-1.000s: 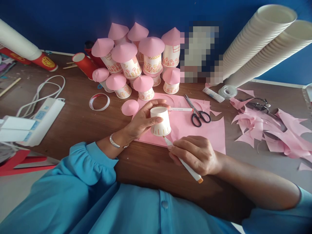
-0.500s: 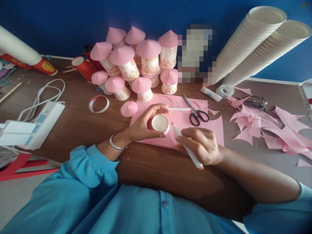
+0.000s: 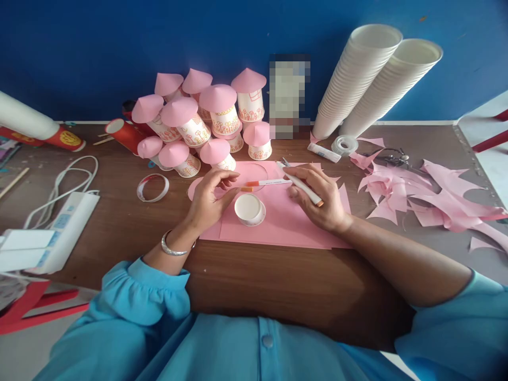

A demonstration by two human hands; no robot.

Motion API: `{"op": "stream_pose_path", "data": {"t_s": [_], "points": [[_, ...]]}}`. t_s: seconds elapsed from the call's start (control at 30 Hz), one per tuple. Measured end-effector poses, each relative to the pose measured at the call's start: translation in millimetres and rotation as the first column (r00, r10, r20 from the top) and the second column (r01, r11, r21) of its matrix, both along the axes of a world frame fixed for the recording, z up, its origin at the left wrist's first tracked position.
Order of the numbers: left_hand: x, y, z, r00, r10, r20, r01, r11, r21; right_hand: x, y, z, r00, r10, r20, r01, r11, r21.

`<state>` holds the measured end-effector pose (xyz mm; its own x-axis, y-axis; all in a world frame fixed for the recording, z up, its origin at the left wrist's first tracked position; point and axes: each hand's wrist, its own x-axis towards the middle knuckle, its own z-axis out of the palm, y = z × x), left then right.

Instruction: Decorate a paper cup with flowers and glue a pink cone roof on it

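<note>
A: Paper cup [image 3: 248,207], position?
B: Base up on pink paper [image 3: 278,227].
A: Grip states?
B: Right hand [image 3: 319,198]: closed around white marker [image 3: 305,189]. Left hand [image 3: 210,198]: half-curled near cup; orange-ended piece [image 3: 246,189] by thumb, hold unclear.

Wall [image 3: 119,42]: deep blue, spanning 10 to 2 o'clock, small orange-brown mark toward 2.
Pale strip [image 3: 428,123]: running along the wall's foot.
Surface [image 3: 238,280]: brown, wood-grained, greyer toward 3 o'clock.
Floor [image 3: 490,119]: pale, beyond the edge near 3 o'clock.
Red bars [image 3: 492,138]: near 3 o'clock.
Light: soft, shadow toward 4 o'clock.
</note>
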<state>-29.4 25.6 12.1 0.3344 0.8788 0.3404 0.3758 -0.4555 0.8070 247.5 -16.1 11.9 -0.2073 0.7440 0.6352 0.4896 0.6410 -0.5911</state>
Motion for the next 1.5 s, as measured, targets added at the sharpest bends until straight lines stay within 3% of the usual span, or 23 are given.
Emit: {"op": "stream_pose_path", "data": {"t_s": [0.13,0.3,0.43,0.53,0.73,1.0,1.13,1.33,1.5], "points": [[-4,5,-1.6,0.964,-0.064,-0.259,0.087,0.993,0.077,-3,-1,-3.7,0.995,-0.031,-0.096,0.012,0.980,-0.199],[-6,10,-7.8,0.927,-0.085,-0.364,0.122,0.989,0.081,-7,-1,-8.2,0.982,-0.032,-0.184,-0.032,0.942,-0.333],[-3,9,-4.6,0.950,-0.057,-0.307,0.078,0.995,0.056,-6,0,-3.1,0.951,0.039,-0.305,-0.172,0.891,-0.421],[-2,7,-1.3,0.967,0.017,-0.255,-0.019,1.000,-0.006,-6,1,-1.2,0.938,0.022,-0.346,-0.195,0.858,-0.474],[-3,7,-4.0,0.976,0.073,-0.203,-0.087,0.994,-0.059,-7,2,-3.9,0.944,0.037,-0.328,-0.189,0.875,-0.445],[1,7,-8.3,0.968,0.055,-0.245,-0.059,0.998,-0.009,-8,1,-10.5,0.966,0.014,-0.260,-0.125,0.900,-0.417],[3,5,-9.2,0.990,0.071,-0.120,-0.083,0.991,-0.100,-7,-1,-7.9,0.965,0.048,-0.258,-0.159,0.889,-0.429],[6,5,-8.4,0.999,0.007,0.044,0.006,0.962,-0.272,-7,-4,-3.6,0.924,0.102,-0.368,-0.285,0.825,-0.487],[11,3,-0.2,0.991,-0.020,0.130,0.065,0.935,-0.348,-7,-5,-4.9,0.912,0.109,-0.396,-0.315,0.805,-0.503]]}}
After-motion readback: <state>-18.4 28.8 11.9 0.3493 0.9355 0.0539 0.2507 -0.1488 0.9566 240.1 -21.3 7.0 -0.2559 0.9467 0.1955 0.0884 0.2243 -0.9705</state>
